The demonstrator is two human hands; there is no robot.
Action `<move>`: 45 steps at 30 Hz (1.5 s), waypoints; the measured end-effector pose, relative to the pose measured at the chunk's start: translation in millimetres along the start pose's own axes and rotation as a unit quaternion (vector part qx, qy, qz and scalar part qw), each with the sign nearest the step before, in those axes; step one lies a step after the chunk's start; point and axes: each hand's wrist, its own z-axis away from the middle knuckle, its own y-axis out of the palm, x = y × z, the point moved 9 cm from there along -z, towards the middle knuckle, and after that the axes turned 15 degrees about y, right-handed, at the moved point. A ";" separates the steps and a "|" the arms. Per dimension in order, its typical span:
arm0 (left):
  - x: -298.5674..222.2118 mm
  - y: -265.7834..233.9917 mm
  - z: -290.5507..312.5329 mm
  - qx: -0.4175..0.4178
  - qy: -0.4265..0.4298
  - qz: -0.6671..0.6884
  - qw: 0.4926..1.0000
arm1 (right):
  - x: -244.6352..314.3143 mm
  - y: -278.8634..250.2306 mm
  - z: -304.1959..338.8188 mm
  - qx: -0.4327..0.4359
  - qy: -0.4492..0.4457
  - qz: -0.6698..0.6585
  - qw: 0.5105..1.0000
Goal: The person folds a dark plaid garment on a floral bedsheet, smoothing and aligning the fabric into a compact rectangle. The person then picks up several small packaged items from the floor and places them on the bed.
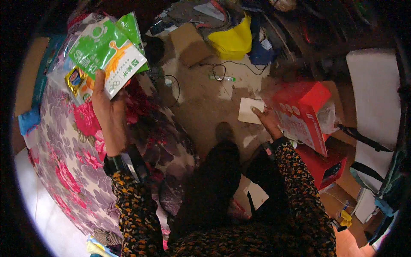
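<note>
My left hand [110, 109] is raised over the bed at the left, its thumb pressed on a green and white plastic packet [96, 53]. More packaging shows around that packet: a second green packet [130, 32] behind it, and a clear bag with a small gold and blue packet [74, 81] at its lower left. At the right, my right hand [269, 122] pinches a flat, pale square piece [251, 110] between thumb and fingers. Just beside that hand a red box [299, 115] stands tilted, with clear plastic [327, 118] at its side.
A bed with a flowered cover [68, 145] fills the left. On the floor lie a yellow bag [233, 38], cardboard [188, 45], a dark cable [218, 70] and a small green and white item [222, 78]. Another red box [323, 167] sits below the first, near a white panel [376, 94].
</note>
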 end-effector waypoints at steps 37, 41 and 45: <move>-0.4 -85.6 -34.4 -0.173 0.083 0.195 0.962 | 80.4 168.3 -97.6 0.030 -0.064 0.345 0.936; 2.8 -88.3 -29.0 -0.177 0.066 0.222 0.957 | 169.8 212.5 -115.4 -0.120 -0.233 0.316 0.912; 4.1 -80.5 -25.4 -0.113 0.027 0.308 0.944 | 211.1 250.2 -123.3 -0.209 -0.272 0.439 0.830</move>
